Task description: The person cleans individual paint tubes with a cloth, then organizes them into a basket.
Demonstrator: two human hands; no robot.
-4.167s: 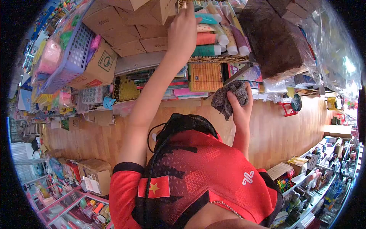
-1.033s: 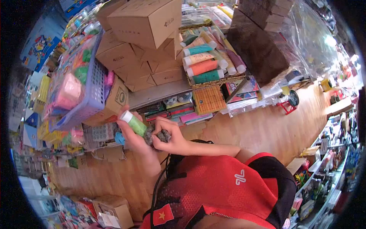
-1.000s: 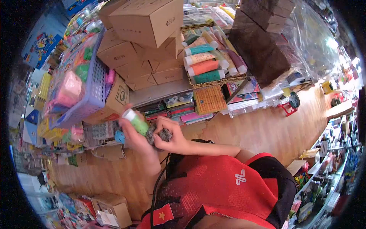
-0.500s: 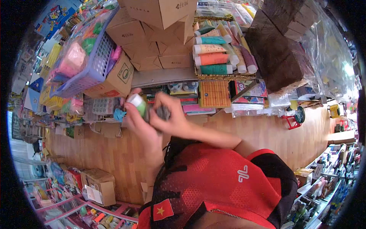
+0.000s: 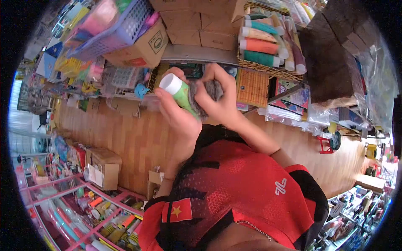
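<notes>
In front of my chest, my left hand (image 5: 181, 119) is wrapped round a light green tube (image 5: 182, 95) with a white cap, which is tilted up to the left. My right hand (image 5: 222, 98) grips a grey fuzzy cloth (image 5: 214, 89) and presses it against the tube's right side. Part of the tube is hidden behind the cloth and my fingers. Beyond my hands, a wicker basket (image 5: 268, 65) holds several similar tubes in orange, teal, cream and purple, all with white caps.
A purple plastic basket (image 5: 106, 37) of bagged goods rests on a cardboard box (image 5: 144, 48). More brown boxes (image 5: 182, 29) are stacked behind the shelf edge (image 5: 201, 53). A bamboo panel (image 5: 252, 87) hangs below the wicker basket. Goods racks stand at lower left and lower right.
The view has shifted, so the shelf sits higher in it. My hands have turned the tube so its white cap and green side show more clearly; the cloth stays against it.
</notes>
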